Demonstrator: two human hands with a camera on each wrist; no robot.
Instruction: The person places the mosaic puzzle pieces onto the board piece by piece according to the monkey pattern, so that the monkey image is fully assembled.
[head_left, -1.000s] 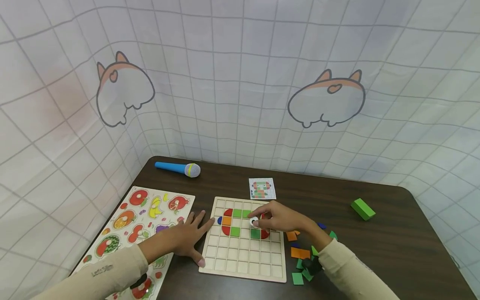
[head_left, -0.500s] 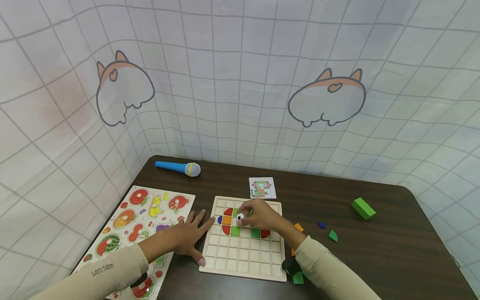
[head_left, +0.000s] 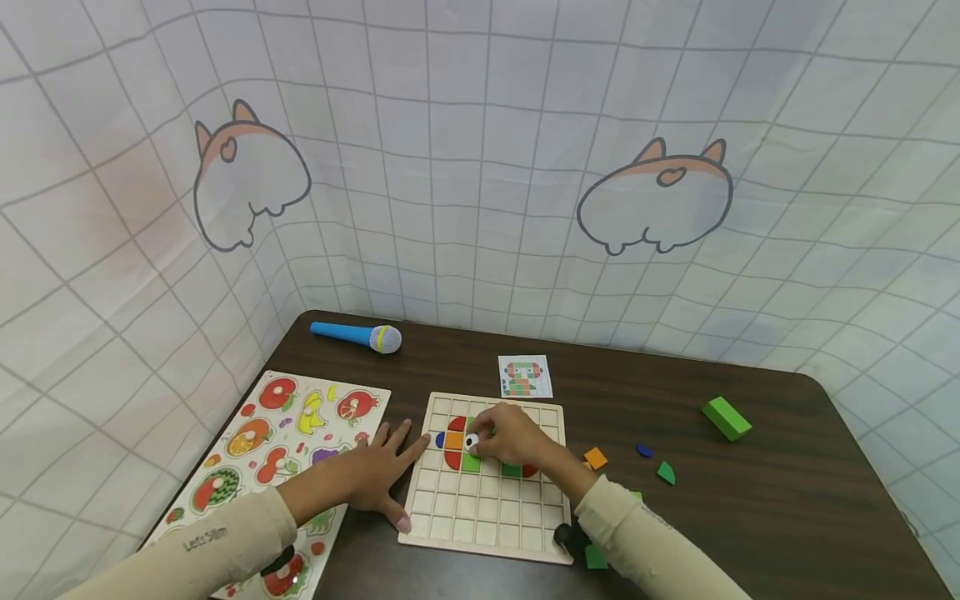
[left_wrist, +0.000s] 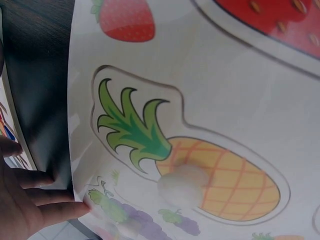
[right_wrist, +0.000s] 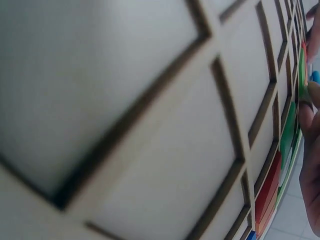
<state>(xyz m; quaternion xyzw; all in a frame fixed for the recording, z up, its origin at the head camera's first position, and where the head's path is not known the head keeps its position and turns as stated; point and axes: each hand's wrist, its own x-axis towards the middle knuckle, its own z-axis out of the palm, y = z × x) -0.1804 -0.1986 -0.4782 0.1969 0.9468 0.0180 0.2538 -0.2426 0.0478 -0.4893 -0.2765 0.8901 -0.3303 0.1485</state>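
Over the upper left part of the wooden grid board (head_left: 465, 533), my right hand (head_left: 516, 437) pinches a small white tile with a black dot (head_left: 471, 442), like an eye. It is beside the orange square (head_left: 453, 441) and the green squares in the grid. Red rounded pieces (head_left: 453, 461) and a blue piece (head_left: 439, 440) lie there too; my hand covers part of the pattern. My left hand (head_left: 375, 479) rests with spread fingers at the board's left edge, thumb by its lower left corner. The left wrist view shows it by a fruit puzzle board (left_wrist: 240, 85).
Behind the grid board lies a printed pattern card (head_left: 525, 377). A blue toy microphone (head_left: 354, 335) is at the back left, a green block (head_left: 726, 418) at the right. Loose pieces, among them an orange square (head_left: 596, 458) and a green quarter-round (head_left: 666, 472), lie right of the board.
My right hand has moved left across the grid with the white dotted tile, from near the right-hand pieces to beside the orange square. The left hand has stayed in place.
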